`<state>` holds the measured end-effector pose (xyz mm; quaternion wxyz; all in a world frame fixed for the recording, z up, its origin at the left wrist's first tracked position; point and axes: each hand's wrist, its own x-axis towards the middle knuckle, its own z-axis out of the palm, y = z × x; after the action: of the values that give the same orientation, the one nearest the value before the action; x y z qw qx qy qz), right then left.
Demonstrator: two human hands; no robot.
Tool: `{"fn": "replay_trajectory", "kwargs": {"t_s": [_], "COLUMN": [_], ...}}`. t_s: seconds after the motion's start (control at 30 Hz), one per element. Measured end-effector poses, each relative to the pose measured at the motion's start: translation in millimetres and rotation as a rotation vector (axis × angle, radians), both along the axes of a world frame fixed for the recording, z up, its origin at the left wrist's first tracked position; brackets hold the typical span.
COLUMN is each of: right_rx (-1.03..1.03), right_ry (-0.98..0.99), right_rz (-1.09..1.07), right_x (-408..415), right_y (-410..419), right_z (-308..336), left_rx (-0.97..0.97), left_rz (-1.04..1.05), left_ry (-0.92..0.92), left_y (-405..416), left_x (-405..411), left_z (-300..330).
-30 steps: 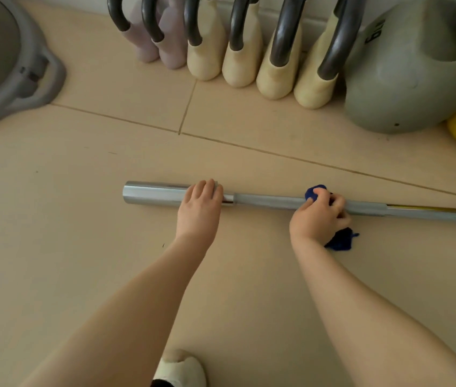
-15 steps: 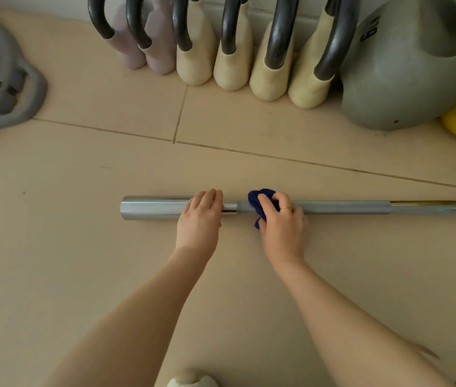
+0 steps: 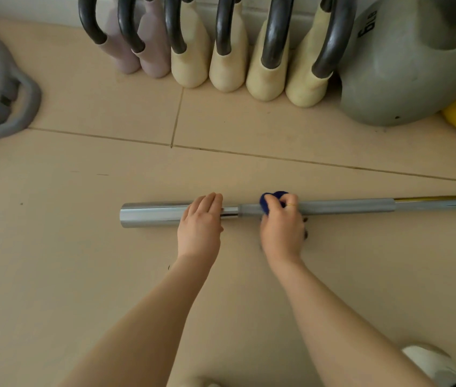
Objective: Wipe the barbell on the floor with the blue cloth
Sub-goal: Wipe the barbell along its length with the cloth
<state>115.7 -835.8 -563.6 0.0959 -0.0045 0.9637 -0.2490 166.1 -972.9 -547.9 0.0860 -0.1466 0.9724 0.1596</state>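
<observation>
Right hand (image 3: 281,233) curled round blue cloth (image 3: 270,201), pinching the bunched fabric against the barbell (image 3: 344,206) just past the sleeve collar. Left hand (image 3: 200,227) laid flat, fingers straight, pressing down on the thick chrome sleeve to pin it. Barbell flat on the tiled floor (image 3: 81,261), running left to right, near end free, far end out of view past the right edge.

Steel bar: probably heavy, rigid, round and smooth, so prone to roll on tile unless pinned; best steadied from above on the sleeve, as now. Cloth: soft, light, easily wadded; best wrapped partly round the shaft so more than the top gets wiped.

Compared with a second ago: cloth hand well to the left of its former spot, now close to the collar and near the left hand. Compared with half a second ago: barely shifted along the bar. Left hand in the same place on the sleeve throughout
</observation>
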Motion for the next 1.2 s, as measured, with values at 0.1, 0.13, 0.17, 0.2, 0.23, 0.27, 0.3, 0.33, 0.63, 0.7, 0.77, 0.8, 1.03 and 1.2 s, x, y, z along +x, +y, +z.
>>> {"fn": "replay_trajectory", "kwargs": {"t_s": [0.1, 0.13, 0.17, 0.2, 0.23, 0.27, 0.3, 0.33, 0.63, 0.7, 0.77, 0.8, 1.03, 1.2], "right_rx": [-0.101, -0.086, -0.057, -0.016, 0.033, 0.079, 0.105, 0.107, -0.23, -0.13, -0.091, -0.084, -0.077, -0.173], "right_ry": [-0.116, -0.105, -0.103, -0.096, -0.072, -0.03, -0.007, -0.014, 0.097, 0.128, 0.139, 0.082, -0.54, -0.43], "right_rz": [0.258, 0.325, 0.361, 0.37, 0.355, 0.317, 0.246, 0.168, 0.5, 0.57, 0.565, 0.523, 0.483, 0.556], "right_x": [25.4, 27.8, 23.7, 16.3, 8.3, 0.7, -4.7, -7.0, 23.2, 21.3, 11.0, 2.4, -47.6, -34.2], "right_y": [-46.2, -52.0, -50.1, -41.7, -29.2, -15.6, -4.4, 0.6, -29.2, -28.5, -34.3, -39.6, -63.3, -32.1], "right_z": [7.0, 8.6, 9.6, 8.6, 6.7, 3.2, 1.7, 2.1, 18.6, 14.1, 15.7, 17.2, 28.1, 34.8], "left_rx": [0.053, 0.069, 0.084, 0.095, 0.106, 0.116, 0.122, 0.125, -0.031, -0.056, -0.052, -0.055, -0.167, -0.181], "left_rz": [0.041, 0.056, 0.065, 0.065, 0.061, 0.057, 0.052, 0.044, -0.013, 0.011, 0.029, 0.033, -0.007, -0.024], "left_ry": [0.031, 0.05, 0.052, 0.032, 0.002, -0.021, -0.029, -0.033, 0.061, 0.138, 0.169, 0.173, 0.22, 0.247], "left_y": [-1.2, -2.1, -3.5, -5.5, -7.8, -10.2, -12.5, -13.8, -36.6, -35.3, -31.0, -29.5, -29.0, -30.0], "left_x": [-0.2, -0.6, -0.8, -0.6, -0.4, 0.3, 0.6, 0.6, 21.5, 19.6, 16.6, 17.4, 28.8, 34.4], "left_z": [1.0, 2.0, 3.3, 3.8, 3.6, 3.2, 3.1, 3.3, -10.7, -13.9, -13.7, -14.8, -22.3, -24.4]}}
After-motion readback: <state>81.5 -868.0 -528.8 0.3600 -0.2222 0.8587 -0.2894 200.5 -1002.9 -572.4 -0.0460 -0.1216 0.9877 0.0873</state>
